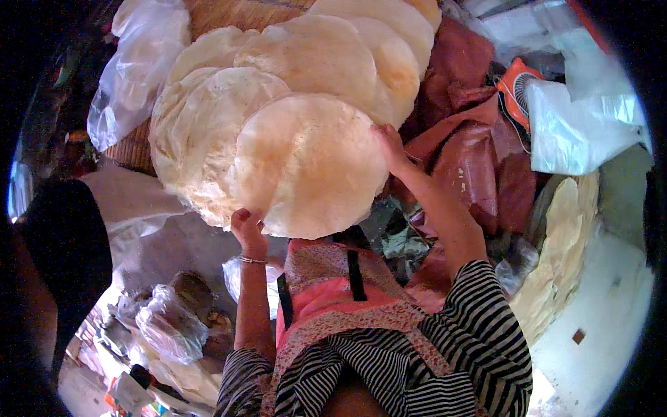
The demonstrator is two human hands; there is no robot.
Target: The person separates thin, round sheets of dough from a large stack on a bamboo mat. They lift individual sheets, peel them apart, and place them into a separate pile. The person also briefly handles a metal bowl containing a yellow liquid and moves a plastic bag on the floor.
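A large, thin, pale round flatbread [319, 167] lies tilted in front of me, on top of a pile. My left hand [249, 231] is closed at its lower left edge, fingers pinched together. At the upper right rim, my right hand [393, 147] grips the same flatbread, thumb and fingers about the edge. Beneath and beyond it, overlapping stacks of similar flatbreads [306, 59] spread across a woven bamboo surface [229, 14]. The stack on the left [194, 132] has wrinkled, ragged edges.
Clear plastic bags [135, 76] hang over the far left. Dark red sheeting [465, 167] lies bunched on the right, near an orange fan [517, 90] and white plastic [577, 125]. More flatbreads [563, 257] stand at the right. A person in black [66, 257] is at the left.
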